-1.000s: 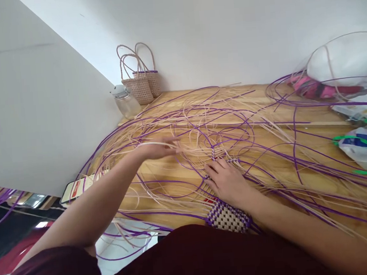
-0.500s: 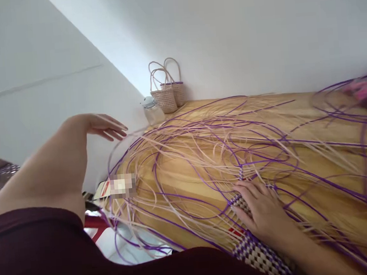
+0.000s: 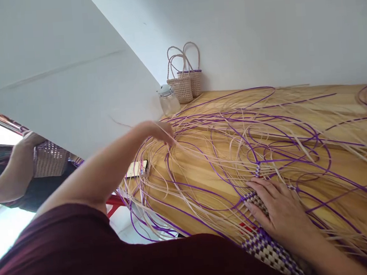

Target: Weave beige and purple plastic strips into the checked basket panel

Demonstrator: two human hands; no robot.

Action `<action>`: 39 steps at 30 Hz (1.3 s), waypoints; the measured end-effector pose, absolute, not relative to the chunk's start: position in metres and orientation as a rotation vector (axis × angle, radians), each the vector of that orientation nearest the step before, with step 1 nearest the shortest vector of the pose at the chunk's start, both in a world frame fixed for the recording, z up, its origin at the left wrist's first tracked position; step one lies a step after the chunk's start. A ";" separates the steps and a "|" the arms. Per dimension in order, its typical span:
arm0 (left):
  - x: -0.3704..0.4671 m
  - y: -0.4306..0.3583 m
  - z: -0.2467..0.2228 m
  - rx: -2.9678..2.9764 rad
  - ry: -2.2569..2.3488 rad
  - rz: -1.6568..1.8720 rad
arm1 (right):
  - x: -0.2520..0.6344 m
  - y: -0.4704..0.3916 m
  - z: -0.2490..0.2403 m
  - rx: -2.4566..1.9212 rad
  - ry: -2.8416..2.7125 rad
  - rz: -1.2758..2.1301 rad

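Note:
My right hand (image 3: 276, 202) lies spread, palm down, on a purple and cream woven piece (image 3: 270, 253) near the table's front edge. Long purple and cream strands fan out from the weave over the wooden table. My left hand (image 3: 164, 132) is raised over the strands at the table's left end, bent down at the wrist. A pale strand (image 3: 191, 149) runs from it toward the weave. The left fingertips are partly hidden, so what they hold cannot be made out. A red piece (image 3: 247, 227) shows beside the weave.
Two small woven baskets (image 3: 181, 89) and a glass jar (image 3: 169, 102) stand by the wall at the back. A phone (image 3: 137, 169) lies at the table's left edge. At the far left another person's arm (image 3: 11, 178) is near a woven basket (image 3: 49, 160).
My left hand has moved right, over the strands, and its fingers now point down. My right hand stays on the weave. The view has shifted, showing another person at the left.

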State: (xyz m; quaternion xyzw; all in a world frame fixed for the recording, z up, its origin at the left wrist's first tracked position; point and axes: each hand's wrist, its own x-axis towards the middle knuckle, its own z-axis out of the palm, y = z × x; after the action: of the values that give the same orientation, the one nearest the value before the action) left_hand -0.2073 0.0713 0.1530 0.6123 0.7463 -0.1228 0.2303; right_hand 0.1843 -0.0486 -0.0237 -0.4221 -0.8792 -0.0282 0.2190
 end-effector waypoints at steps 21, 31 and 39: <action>-0.181 -0.259 -0.060 0.612 1.484 0.446 | 0.131 -0.065 0.013 -0.828 -2.664 0.138; -0.248 -0.236 0.000 0.810 2.373 0.502 | 0.106 -0.076 -0.004 -0.618 -2.631 0.446; -0.277 -0.210 -0.002 0.265 1.936 1.548 | 0.105 -0.073 -0.013 -0.543 -2.634 0.469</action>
State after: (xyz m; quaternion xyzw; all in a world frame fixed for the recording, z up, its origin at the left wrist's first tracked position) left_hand -0.2773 -0.2095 -0.0024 0.1009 0.7362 0.5884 0.3188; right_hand 0.1055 -0.0730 -0.0133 -0.1947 -0.9445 0.1681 0.2044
